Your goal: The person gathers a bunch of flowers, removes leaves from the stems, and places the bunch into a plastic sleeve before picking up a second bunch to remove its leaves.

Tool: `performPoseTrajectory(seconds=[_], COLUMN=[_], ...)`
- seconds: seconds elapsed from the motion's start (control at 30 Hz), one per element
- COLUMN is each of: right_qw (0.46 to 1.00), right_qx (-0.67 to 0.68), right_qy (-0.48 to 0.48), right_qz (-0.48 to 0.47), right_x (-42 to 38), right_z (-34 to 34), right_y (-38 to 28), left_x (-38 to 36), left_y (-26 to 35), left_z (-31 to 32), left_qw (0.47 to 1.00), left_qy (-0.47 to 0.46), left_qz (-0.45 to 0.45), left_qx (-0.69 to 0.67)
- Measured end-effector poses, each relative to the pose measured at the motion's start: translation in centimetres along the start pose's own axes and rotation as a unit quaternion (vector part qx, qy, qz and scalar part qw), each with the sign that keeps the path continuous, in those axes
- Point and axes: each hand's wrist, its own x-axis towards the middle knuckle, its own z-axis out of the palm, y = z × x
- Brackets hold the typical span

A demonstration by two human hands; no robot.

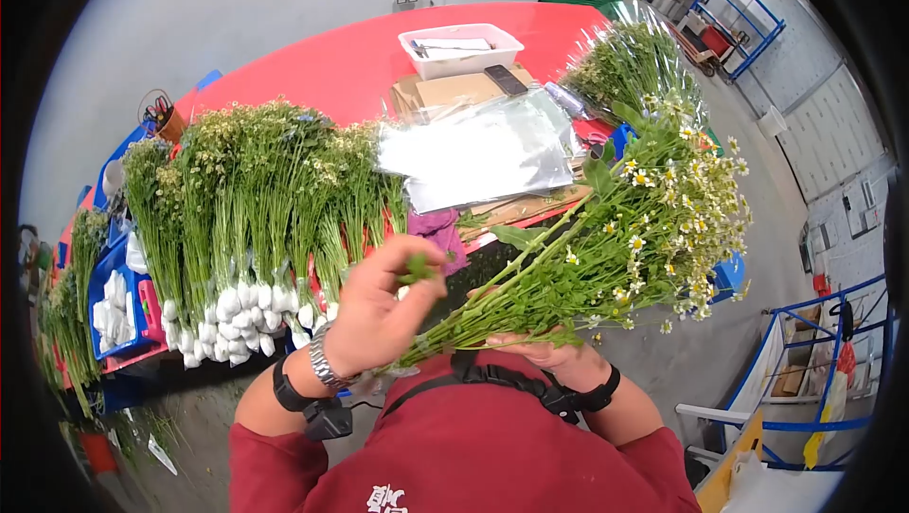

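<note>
Above shirt (492, 437), bouquet (606, 248) slants, blooms (699, 224) rightward; left fingers (402, 250) pinch leaf (417, 270), right fingers (523, 348) under stems (454, 326), closure unclear.

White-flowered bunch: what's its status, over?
Right hand holding the bunch by its stems. Left hand pinching green leaves. Plastic sheets on the red table beyond.

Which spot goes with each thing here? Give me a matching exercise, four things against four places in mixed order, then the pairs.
Things:
1. Phone
2. Watch
3. Daisies
4. Leaves

Places:
A. Pinched in the fingers of the left hand
B. Near the white tray
C. On a bunch held by the right hand
D. Around the left wrist

Pairs: 1-B, 2-D, 3-C, 4-A
</note>
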Motion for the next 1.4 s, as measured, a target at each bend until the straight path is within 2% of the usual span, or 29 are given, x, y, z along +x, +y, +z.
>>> performPoseTrajectory(seconds=[0.07,0.1,0.17,0.2,0.27,0.3,0.33,0.4,0.53,0.6,0.7,0.83,0.9,1.03,1.13,1.2,1.23,1.27,1.3,1.4], right_qw=[0.990,0.990,0.995,0.995,0.996,0.989,0.989,0.993,0.995,0.997,0.993,0.993,0.996,0.993,0.997,0.998,0.998,0.996,0.986,0.987], right_qx=[0.048,0.048,-0.065,-0.065,-0.061,-0.137,-0.136,-0.083,-0.039,0.016,0.093,0.088,0.022,0.019,0.038,0.010,0.011,-0.018,-0.047,-0.098], right_qy=[0.043,0.039,-0.079,-0.081,-0.004,-0.011,-0.009,-0.014,-0.009,-0.019,-0.008,0.046,-0.069,-0.053,-0.033,-0.035,-0.034,0.048,0.129,0.086], right_qz=[0.126,0.130,0.005,0.007,0.060,0.059,0.058,0.086,0.088,0.068,0.072,0.066,0.054,0.104,0.053,0.042,0.042,0.072,0.100,0.094], right_x=[-2.1,-1.8,-1.5,-1.5,-1.7,-2.3,-2.6,-3.1,-4.0,-4.1,-4.2,-4.4,-4.4,-4.4,-4.1,-3.7,-3.5,-2.5,-1.9,-2.1], right_z=[-3.1,-2.2,0.1,1.2,3.1,3.3,3.1,2.9,1.6,1.3,1.9,2.6,1.4,0.9,-0.2,0.3,0.8,3.4,5.2,6.3], right_y=[2.3,1.4,-1.1,-2.2,-4.2,-4.8,-4.9,-5.2,-3.8,-3.5,-3.9,-4.0,-3.8,-3.3,-1.2,-1.4,-1.6,-3.5,-5.1,-7.4], left_x=[1.1,1.7,2.8,3.2,3.7,3.8,3.8,4.0,3.3,3.0,2.6,2.4,2.2,1.9,1.6,1.3,0.9,0.3,0.0,-0.1], left_y=[1.1,1.3,1.7,1.8,1.8,1.9,1.6,0.7,0.4,0.2,-0.2,-0.9,-0.8,-0.6,-0.7,-1.2,-1.5,-1.7,-1.9,-1.4], left_z=[1.5,2.2,3.7,4.3,5.3,5.6,5.7,5.7,5.5,5.5,5.1,5.0,4.8,4.1,3.6,3.3,3.3,3.4,3.3,3.2], left_qw=[0.973,0.974,0.951,0.951,0.948,0.948,0.947,0.935,0.945,0.951,0.943,0.929,0.907,0.894,0.875,0.916,0.917,0.977,0.991,0.986], left_qy=[-0.107,-0.102,-0.152,-0.149,-0.176,-0.183,-0.186,-0.176,-0.168,-0.144,-0.160,-0.168,-0.181,-0.184,-0.187,-0.125,-0.125,-0.072,-0.015,-0.044], left_qz=[0.099,0.097,0.159,0.158,0.170,0.155,0.154,0.212,0.198,0.236,0.255,0.271,0.281,0.279,0.294,0.292,0.292,0.187,0.074,0.042], left_qx=[0.176,0.177,0.218,0.219,0.203,0.211,0.211,0.222,0.198,0.142,0.138,0.189,0.255,0.299,0.336,0.244,0.243,0.068,-0.110,-0.153])
